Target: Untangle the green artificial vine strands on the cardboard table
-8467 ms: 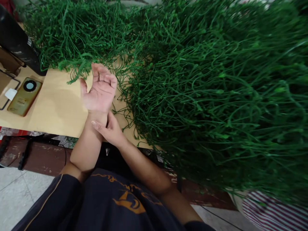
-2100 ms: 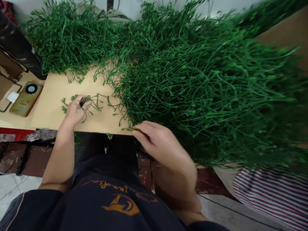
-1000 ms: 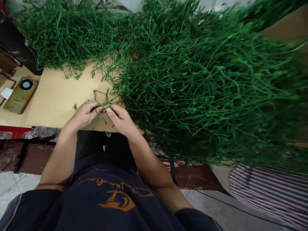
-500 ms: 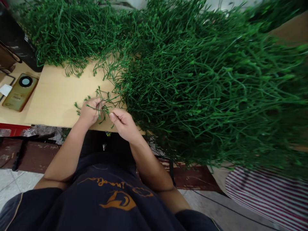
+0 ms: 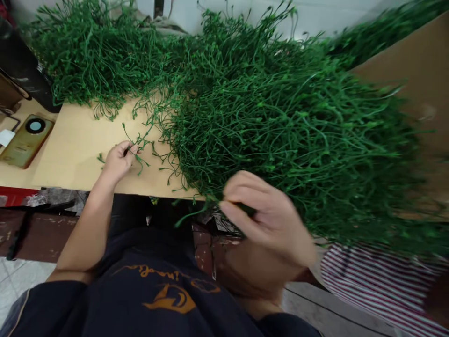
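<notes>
Left hand (image 5: 121, 163) is pinching a small green bunch (image 5: 141, 142), blurred right hand (image 5: 267, 213) apparently pinching a stem (image 5: 191, 216) near the pile (image 5: 287, 126), light grip probably best for avoiding tangles.

Between our left hand (image 5: 121, 161) and phone (image 5: 24, 145), we have bare board (image 5: 73, 150), room to pass low. Pile of green stems (image 5: 280, 126) blocks us at back and right; bottle (image 5: 26, 70) bars back left corner. Right hand (image 5: 270, 215) fills pile's near edge.

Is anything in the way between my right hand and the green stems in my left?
Nothing solid shows between your right hand and the small bunch of thin green stems in your left hand; only stray green strands over the flat tan board.
</notes>
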A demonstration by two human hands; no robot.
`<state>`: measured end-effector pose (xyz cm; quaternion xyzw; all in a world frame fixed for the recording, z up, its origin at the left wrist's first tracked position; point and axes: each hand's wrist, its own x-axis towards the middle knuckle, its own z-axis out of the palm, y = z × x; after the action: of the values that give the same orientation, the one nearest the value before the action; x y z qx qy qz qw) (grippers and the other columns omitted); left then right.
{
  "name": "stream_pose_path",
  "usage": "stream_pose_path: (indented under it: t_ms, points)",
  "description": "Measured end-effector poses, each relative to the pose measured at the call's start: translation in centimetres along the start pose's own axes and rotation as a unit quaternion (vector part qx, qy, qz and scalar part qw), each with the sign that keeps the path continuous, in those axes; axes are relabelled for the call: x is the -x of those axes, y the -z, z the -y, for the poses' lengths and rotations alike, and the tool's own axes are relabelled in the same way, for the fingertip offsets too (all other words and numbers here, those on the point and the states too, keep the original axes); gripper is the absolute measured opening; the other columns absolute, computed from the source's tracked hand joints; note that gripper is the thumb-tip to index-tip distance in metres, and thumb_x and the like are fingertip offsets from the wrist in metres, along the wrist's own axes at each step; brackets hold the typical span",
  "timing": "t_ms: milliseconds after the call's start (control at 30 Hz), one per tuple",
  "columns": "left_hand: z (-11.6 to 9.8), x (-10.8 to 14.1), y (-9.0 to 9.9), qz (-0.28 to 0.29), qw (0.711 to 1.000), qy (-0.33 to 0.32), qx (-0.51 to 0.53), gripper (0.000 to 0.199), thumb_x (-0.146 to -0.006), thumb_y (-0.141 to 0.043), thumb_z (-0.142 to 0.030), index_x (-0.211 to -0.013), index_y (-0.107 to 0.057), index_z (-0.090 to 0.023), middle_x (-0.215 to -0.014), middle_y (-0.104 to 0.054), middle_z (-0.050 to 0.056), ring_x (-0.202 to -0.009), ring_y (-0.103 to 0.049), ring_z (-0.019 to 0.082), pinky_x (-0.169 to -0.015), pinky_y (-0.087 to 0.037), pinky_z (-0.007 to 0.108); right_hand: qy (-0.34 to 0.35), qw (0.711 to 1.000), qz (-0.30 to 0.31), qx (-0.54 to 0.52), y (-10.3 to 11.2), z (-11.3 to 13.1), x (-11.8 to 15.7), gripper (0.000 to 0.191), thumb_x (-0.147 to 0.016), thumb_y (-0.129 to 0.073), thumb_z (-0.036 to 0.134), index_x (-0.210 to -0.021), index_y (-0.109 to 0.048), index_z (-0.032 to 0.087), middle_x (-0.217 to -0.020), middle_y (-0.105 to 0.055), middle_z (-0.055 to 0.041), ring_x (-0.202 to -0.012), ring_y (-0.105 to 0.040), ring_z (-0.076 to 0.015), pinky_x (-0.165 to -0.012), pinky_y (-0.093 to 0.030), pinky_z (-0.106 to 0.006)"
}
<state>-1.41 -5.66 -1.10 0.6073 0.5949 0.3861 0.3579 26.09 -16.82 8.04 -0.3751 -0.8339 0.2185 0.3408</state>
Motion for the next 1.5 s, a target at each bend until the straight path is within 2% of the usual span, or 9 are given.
stream_pose_path:
  t_ms: [100, 200, 333, 500, 600, 800, 1033, 1267, 1500]
  points:
    - [-0.1, 0.3, 0.1, 0.004, 1.000, -0.012, 0.021, 0.020, -0.083, -0.054, -0.033, -0.072, -0.057, -0.015, -0.067, -0.056, 0.000, -0.064, -0.049, 0.012, -0.063, -0.040, 0.022, -0.067, 0.991, 0.023, 0.115, 4.0, 0.1, 3.1, 0.005, -0.083, -0.060, 0.029, -0.084, -0.060, 0.023, -0.080, -0.059, -0.0035, -0.076, -0.054, -0.0167, -0.067, -0.042, -0.033]
    - [-0.4, 0.3, -0.1, 0.014, 0.998, -0.049, 0.035, 0.022, -0.083, -0.055, -0.036, -0.084, -0.060, -0.014, -0.082, -0.062, 0.004, -0.082, -0.055, 0.015, -0.078, -0.045, 0.025, -0.175, 0.965, -0.092, 0.170, 5.1, 1.2, 4.5, 0.011, -0.087, -0.053, 0.034, -0.095, -0.061, 0.030, -0.093, -0.059, -0.0051, -0.087, -0.055, -0.0222, -0.078, -0.042, -0.040]
    - [-1.5, 0.6, -1.1, 0.026, 0.996, -0.080, 0.008, 0.025, -0.081, -0.058, -0.036, -0.094, -0.061, -0.015, -0.092, -0.061, 0.006, -0.090, -0.055, 0.017, -0.086, -0.046, 0.031, -0.127, 0.968, -0.210, 0.051, 1.0, 0.6, 1.6, 0.009, -0.087, -0.053, 0.026, -0.088, -0.061, 0.026, -0.081, -0.059, -0.0026, -0.074, -0.056, -0.0162, -0.068, -0.045, -0.034]
    - [-3.5, 1.7, -1.8, 0.084, 0.991, -0.096, -0.039, 0.010, -0.078, -0.060, -0.024, -0.083, -0.060, -0.015, -0.085, -0.056, 0.005, -0.085, -0.054, 0.018, -0.083, -0.046, 0.032, -0.118, 0.982, -0.146, -0.027, -7.6, -3.4, -4.2, 0.046, -0.080, -0.061, 0.047, -0.114, -0.053, 0.018, -0.113, -0.053, -0.0135, -0.101, -0.052, -0.0217, -0.081, -0.048, -0.037]
    - [-4.0, 2.0, -1.7, 0.110, 0.987, -0.109, -0.039, 0.003, -0.077, -0.056, -0.017, -0.078, -0.059, -0.016, -0.081, -0.055, 0.003, -0.084, -0.054, 0.017, -0.081, -0.046, 0.031, -0.130, 0.985, -0.095, -0.063, -10.5, -4.6, -5.9, 0.045, -0.082, -0.056, 0.052, -0.108, -0.052, 0.016, -0.106, -0.055, -0.0128, -0.098, -0.051, -0.0214, -0.084, -0.045, -0.037]
    - [-3.0, 1.6, -1.3, 0.127, 0.986, -0.105, -0.013, 0.021, -0.077, -0.062, -0.035, -0.074, -0.059, -0.015, -0.075, -0.053, 0.002, -0.076, -0.052, 0.015, -0.072, -0.045, 0.026, -0.176, 0.970, -0.079, -0.149, -10.8, -5.0, -6.0, 0.023, -0.089, -0.045, 0.037, -0.076, -0.048, 0.018, -0.066, -0.043, 0.0012, -0.062, -0.038, -0.0107, -0.061, -0.032, -0.026]
    - [-2.4, 1.7, -1.3, 0.136, 0.989, -0.054, 0.010, 0.041, -0.069, -0.066, -0.053, -0.082, -0.059, -0.015, -0.075, -0.058, 0.002, -0.072, -0.054, 0.014, -0.066, -0.046, 0.025, -0.196, 0.932, -0.124, -0.278, -10.7, -5.8, -5.9, 0.028, -0.088, -0.044, 0.039, -0.068, -0.040, 0.019, -0.062, -0.032, 0.0038, -0.059, -0.032, -0.0087, -0.059, -0.031, -0.025]
    - [-3.4, 1.8, -1.0, 0.184, 0.978, -0.047, 0.084, 0.034, -0.076, -0.059, -0.049, -0.073, -0.052, -0.016, -0.067, -0.055, 0.000, -0.065, -0.052, 0.011, -0.065, -0.045, 0.024, -0.190, 0.930, -0.123, -0.290, -10.7, -5.7, -6.0, 0.037, -0.086, -0.046, 0.049, -0.065, -0.039, 0.019, -0.062, -0.032, 0.0035, -0.060, -0.030, -0.0086, -0.060, -0.031, -0.025]
    - [-3.0, 1.3, -1.3, 0.100, 0.991, -0.059, 0.059, 0.033, -0.083, -0.050, -0.046, -0.066, -0.048, -0.018, -0.063, -0.054, 0.000, -0.055, -0.048, 0.010, -0.055, -0.042, 0.022, -0.202, 0.924, -0.105, -0.307, -10.8, -5.8, -5.6, 0.050, -0.084, -0.041, 0.065, -0.063, -0.034, 0.020, -0.062, -0.031, 0.0030, -0.060, -0.032, -0.0093, -0.059, -0.032, -0.026]
